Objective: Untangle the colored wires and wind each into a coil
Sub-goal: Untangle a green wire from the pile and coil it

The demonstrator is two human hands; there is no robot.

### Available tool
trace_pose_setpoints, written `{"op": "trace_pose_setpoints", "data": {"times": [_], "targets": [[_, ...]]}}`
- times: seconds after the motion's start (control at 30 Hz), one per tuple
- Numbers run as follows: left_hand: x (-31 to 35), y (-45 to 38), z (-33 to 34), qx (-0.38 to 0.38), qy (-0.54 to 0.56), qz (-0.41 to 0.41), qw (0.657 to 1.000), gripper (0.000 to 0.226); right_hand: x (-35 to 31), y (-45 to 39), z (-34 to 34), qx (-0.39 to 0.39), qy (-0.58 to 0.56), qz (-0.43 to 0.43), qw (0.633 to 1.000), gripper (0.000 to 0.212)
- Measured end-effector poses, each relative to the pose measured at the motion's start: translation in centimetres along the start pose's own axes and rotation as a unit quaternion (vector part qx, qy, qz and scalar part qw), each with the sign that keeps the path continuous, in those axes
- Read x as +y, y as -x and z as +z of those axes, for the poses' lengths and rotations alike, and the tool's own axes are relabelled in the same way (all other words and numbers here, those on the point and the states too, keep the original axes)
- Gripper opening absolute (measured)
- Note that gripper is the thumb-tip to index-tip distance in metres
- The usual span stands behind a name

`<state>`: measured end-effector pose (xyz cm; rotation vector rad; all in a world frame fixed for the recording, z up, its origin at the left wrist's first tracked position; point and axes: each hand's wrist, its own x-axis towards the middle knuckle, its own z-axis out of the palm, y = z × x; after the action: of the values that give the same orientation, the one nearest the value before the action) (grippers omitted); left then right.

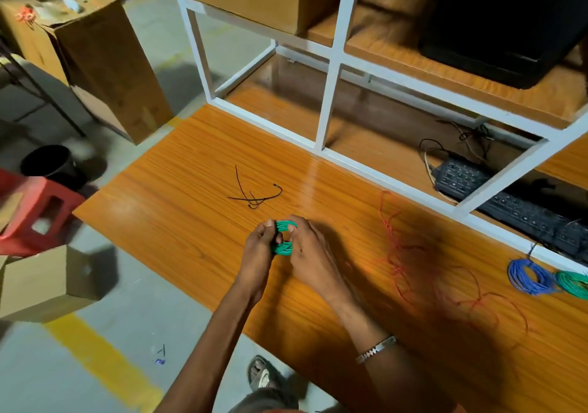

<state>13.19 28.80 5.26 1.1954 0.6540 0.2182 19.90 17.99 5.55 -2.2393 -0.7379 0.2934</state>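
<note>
Fingers (270,226) of both hands pinch the green coil (284,237) at table centre, left hand (258,252) and right hand (310,253) either side. Blue coil (528,277) finished at four o'clock; red wire (413,272) at three o'clock lies loose.

Glossy orange wood-grain laminate table (178,209) beneath the held green plastic-sheathed wire coil (284,248); white painted metal shelf frame (331,94) beyond it; matt brown cardboard box (105,62) far to its left.
</note>
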Motion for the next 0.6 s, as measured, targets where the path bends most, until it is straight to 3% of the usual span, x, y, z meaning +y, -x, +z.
{"op": "trace_pose_setpoints", "data": {"times": [0.1, 0.17, 0.23, 0.3, 0.37, 0.5, 0.6], "targets": [[-1.3, -1.3, -2.7, 0.014, -0.038, -0.002, 0.999, 0.038, 0.6, -2.4, 1.7, -0.119, -0.053, 0.038, 0.991, 0.035], [-2.0, -2.2, -4.3, 0.056, -0.044, -0.005, 0.997, 0.034, 0.0, -4.1, 2.1, -0.214, -0.132, 0.075, 0.965, 0.037], [-1.9, -3.1, -5.3, 0.107, -0.031, -0.020, 0.994, 0.029, -0.8, -6.1, 2.1, -0.243, -0.186, 0.107, 0.946, 0.050], [-1.6, -3.3, -6.2, 0.141, -0.014, -0.018, 0.990, 0.028, -1.3, -8.7, 2.2, -0.196, -0.103, 0.097, 0.970, 0.049], [-1.3, -3.3, -7.0, 0.147, -0.011, 0.003, 0.989, 0.028, -0.6, -11.8, 3.1, -0.119, 0.065, 0.060, 0.989, 0.040], [-0.7, -3.0, -8.7, 0.139, -0.011, 0.033, 0.990, 0.029, 1.4, -15.6, 5.7, -0.125, 0.265, 0.006, 0.956, 0.034], [-0.1, -2.8, -9.8, 0.137, -0.013, 0.053, 0.989, 0.032, 2.5, -16.3, 6.6, -0.112, 0.303, -0.018, 0.946, 0.026]]}}
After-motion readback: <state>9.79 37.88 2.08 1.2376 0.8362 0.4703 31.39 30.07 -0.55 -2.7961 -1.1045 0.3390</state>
